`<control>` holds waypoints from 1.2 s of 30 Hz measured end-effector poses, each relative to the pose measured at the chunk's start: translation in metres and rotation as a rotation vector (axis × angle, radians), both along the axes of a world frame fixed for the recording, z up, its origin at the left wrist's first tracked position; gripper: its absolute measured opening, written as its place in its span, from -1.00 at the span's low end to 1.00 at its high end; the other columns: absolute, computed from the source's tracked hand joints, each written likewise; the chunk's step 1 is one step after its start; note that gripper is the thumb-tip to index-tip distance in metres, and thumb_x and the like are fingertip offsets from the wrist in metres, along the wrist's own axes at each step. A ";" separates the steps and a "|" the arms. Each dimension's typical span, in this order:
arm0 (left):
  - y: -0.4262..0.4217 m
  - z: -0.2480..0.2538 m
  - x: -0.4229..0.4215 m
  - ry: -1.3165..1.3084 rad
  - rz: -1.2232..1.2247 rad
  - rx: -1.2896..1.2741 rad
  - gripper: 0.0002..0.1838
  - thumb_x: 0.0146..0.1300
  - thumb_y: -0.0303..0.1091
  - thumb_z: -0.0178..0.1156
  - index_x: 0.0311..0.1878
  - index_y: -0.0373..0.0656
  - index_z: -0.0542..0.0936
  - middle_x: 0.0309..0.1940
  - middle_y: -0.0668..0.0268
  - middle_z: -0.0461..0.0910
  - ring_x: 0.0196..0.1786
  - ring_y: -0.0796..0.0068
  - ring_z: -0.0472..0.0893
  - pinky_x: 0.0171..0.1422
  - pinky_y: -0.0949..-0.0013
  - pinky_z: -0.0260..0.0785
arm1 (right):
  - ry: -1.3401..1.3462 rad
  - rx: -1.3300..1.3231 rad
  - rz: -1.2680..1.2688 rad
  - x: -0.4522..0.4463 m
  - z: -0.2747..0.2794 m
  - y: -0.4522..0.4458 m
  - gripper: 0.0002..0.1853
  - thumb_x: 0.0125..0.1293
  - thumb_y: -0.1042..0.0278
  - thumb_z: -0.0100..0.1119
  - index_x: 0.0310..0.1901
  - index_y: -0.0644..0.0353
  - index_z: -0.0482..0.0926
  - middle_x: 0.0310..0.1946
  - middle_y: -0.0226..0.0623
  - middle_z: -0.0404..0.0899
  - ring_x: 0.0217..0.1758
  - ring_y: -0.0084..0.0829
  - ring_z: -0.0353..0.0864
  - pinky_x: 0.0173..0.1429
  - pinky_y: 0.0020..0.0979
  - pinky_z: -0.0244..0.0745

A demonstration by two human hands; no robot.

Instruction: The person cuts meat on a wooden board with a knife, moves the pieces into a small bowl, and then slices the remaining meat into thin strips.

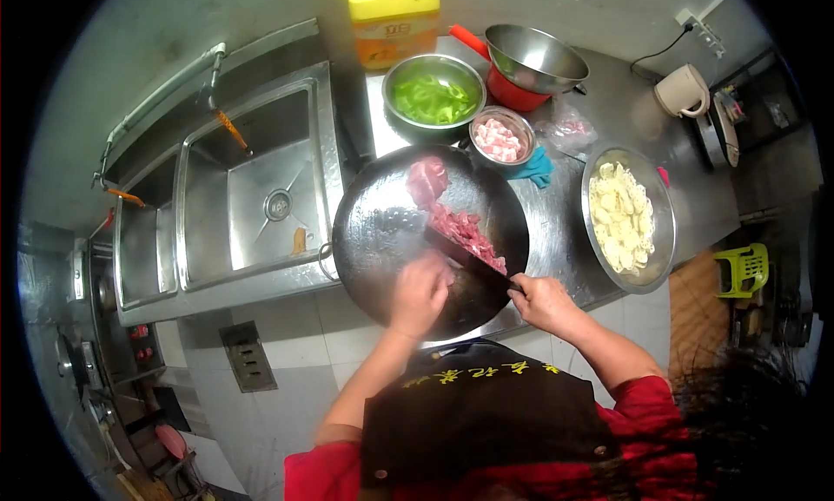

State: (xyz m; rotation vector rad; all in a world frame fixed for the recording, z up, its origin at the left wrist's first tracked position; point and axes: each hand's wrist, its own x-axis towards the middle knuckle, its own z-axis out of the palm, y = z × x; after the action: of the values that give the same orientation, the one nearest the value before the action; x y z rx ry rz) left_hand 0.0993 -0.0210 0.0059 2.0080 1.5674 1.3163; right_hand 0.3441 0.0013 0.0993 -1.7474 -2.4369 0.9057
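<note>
My right hand (545,304) is wrapped around the handle of a cleaver (476,260). The dark blade lies along a row of sliced raw meat (469,235) on a round dark chopping board (373,214). A larger uncut piece of meat (427,181) sits just beyond the slices. On the near side of the blade, my left hand (422,291) hovers over or touches the board; its fingers are smeared by motion, and whether they hold anything is hidden.
Left of the board is a steel sink (252,188). Behind stand a bowl of green vegetables (434,97), a small bowl of cut meat (499,141), a blue glove (534,168) and a yellow jug (395,23). A bowl of pale slices (621,219) is at right.
</note>
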 end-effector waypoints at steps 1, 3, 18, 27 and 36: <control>0.001 -0.003 0.001 0.010 0.012 -0.007 -0.68 0.04 -0.56 0.33 -0.08 -0.21 0.62 -0.06 0.13 0.61 0.01 0.07 0.59 0.15 0.15 0.45 | -0.006 0.013 0.036 -0.001 0.000 0.001 -0.85 0.35 0.30 0.14 -0.19 0.19 0.56 -0.44 0.10 0.64 -0.29 0.16 0.66 -0.17 0.07 0.56; 0.002 -0.004 0.002 0.005 0.012 0.015 -0.69 0.04 -0.56 0.33 -0.09 -0.21 0.62 -0.07 0.13 0.61 0.00 0.06 0.59 0.14 0.14 0.46 | -0.060 0.121 0.034 0.002 -0.006 0.007 -0.88 0.33 0.35 0.13 -0.21 0.20 0.55 -0.45 0.09 0.64 -0.30 0.13 0.67 -0.19 0.07 0.56; 0.008 -0.008 0.002 -0.013 0.005 0.024 -0.66 -0.05 -0.59 0.31 -0.11 -0.27 0.64 -0.18 0.08 0.62 -0.10 -0.02 0.59 0.06 0.11 0.48 | -0.144 0.152 0.340 -0.008 0.008 0.008 -0.74 0.20 0.44 0.10 -0.06 0.24 0.52 -0.47 0.05 0.61 -0.43 0.05 0.67 -0.33 0.01 0.58; -0.004 -0.005 0.003 -0.003 -0.001 -0.005 -0.67 0.03 -0.60 0.30 -0.07 -0.24 0.62 -0.17 0.12 0.64 -0.09 0.03 0.62 0.03 0.15 0.51 | 0.036 0.272 0.233 -0.099 -0.036 0.059 -0.86 0.19 0.44 0.13 -0.23 0.20 0.62 -0.49 0.06 0.64 -0.40 0.10 0.68 -0.29 0.05 0.57; -0.009 -0.032 0.000 0.082 -0.006 -0.105 -0.69 0.10 -0.49 0.29 -0.04 -0.20 0.64 -0.08 0.14 0.62 -0.03 0.07 0.58 0.11 0.14 0.46 | -0.204 0.118 0.337 0.000 0.028 0.012 -0.83 0.27 0.44 0.12 -0.10 0.14 0.56 -0.43 -0.04 0.62 -0.37 0.06 0.66 -0.29 -0.01 0.57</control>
State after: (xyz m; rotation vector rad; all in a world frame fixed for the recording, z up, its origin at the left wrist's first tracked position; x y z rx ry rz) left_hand 0.0996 -0.0302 -0.0264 2.0241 1.6286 1.1377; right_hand 0.3443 0.0132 0.1274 -1.4846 -2.9097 0.6064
